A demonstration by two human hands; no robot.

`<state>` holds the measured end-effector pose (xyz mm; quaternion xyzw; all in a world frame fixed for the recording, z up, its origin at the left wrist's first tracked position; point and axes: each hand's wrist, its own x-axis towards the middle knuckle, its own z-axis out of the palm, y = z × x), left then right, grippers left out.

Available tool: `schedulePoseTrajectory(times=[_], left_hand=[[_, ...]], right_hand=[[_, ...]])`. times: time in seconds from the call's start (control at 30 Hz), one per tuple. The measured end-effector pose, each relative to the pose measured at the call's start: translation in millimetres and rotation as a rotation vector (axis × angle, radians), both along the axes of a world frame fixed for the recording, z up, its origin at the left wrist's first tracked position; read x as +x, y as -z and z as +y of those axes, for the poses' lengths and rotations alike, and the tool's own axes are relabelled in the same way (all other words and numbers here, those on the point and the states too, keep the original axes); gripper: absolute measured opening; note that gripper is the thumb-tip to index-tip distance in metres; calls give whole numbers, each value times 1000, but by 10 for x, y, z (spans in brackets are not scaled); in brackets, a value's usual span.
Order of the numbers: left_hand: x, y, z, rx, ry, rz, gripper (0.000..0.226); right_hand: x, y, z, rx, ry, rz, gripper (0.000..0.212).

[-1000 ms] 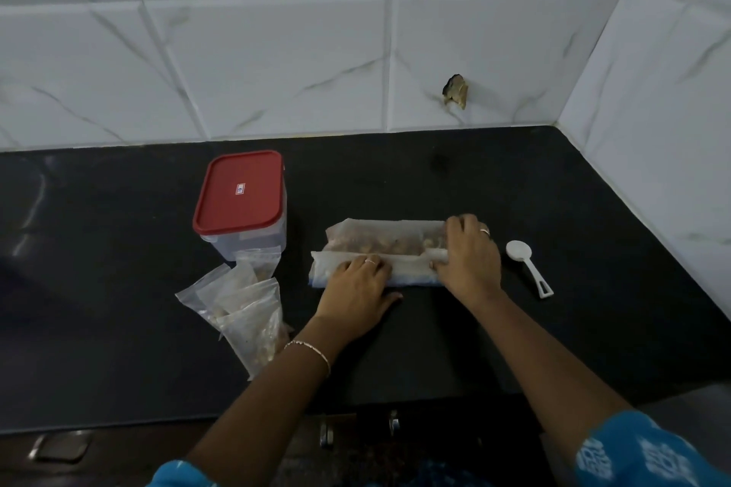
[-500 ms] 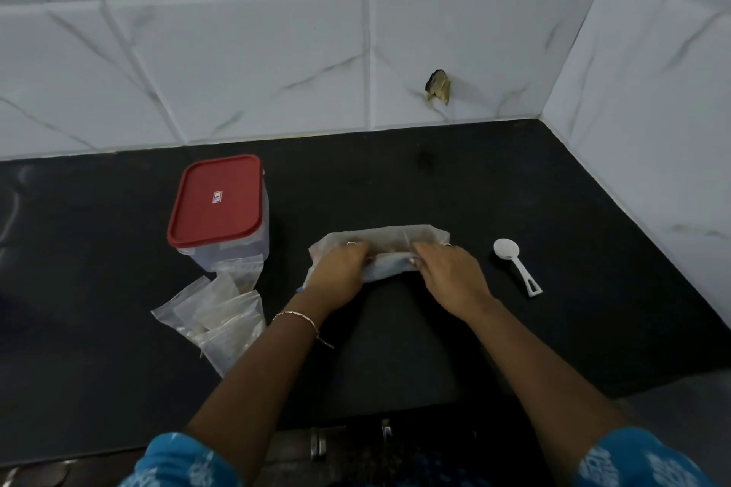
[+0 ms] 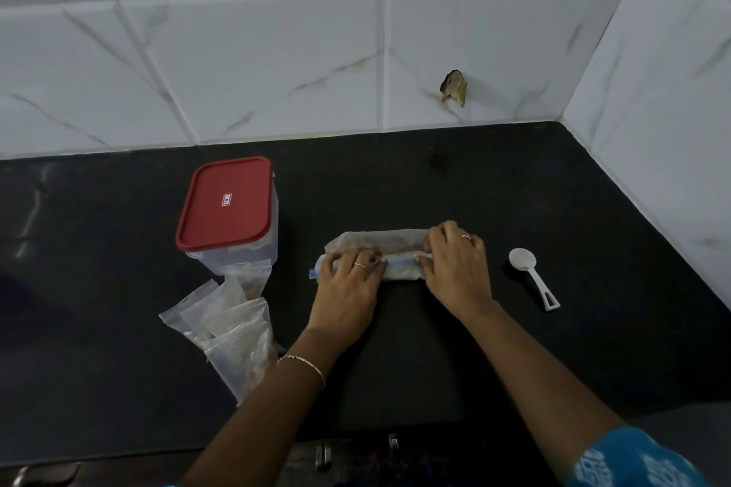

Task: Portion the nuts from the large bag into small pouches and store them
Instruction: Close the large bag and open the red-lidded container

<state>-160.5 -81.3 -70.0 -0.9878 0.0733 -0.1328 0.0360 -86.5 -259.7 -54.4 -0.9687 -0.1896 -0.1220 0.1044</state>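
Observation:
The large clear bag of nuts lies folded into a long roll on the black counter. My left hand grips its left end, fingers curled over the folded edge. At the right end my right hand pinches the fold. Several small clear pouches with nuts inside lie in a loose pile at the left. Behind that pile stands a clear plastic container with a red lid, lid on.
A white plastic measuring spoon lies to the right of my right hand. White tiled walls close the counter at the back and right, with a chipped hole in the back tile. The counter's front edge runs below my forearms.
Both hands moved from pressing flat on the bag to curling over its folded edge, and the bag is rolled tighter. My head shifted a little.

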Motion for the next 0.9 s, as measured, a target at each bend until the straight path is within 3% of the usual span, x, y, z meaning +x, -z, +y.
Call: schedulePoseTrajectory(times=[0.1, 0.3, 0.57, 0.9], left_hand=[[21, 45, -96, -4, -75, 37, 50], [130, 80, -142, 11, -97, 10, 54], [521, 27, 16, -176, -219, 128, 59], [941, 132, 213, -247, -193, 317, 71]], right_hand=[[-122, -21, 51, -6, -56, -115, 39], [-262, 236, 9, 138, -16, 104, 47], [221, 331, 31, 24, -41, 71, 60], [659, 387, 131, -82, -37, 208, 74]])
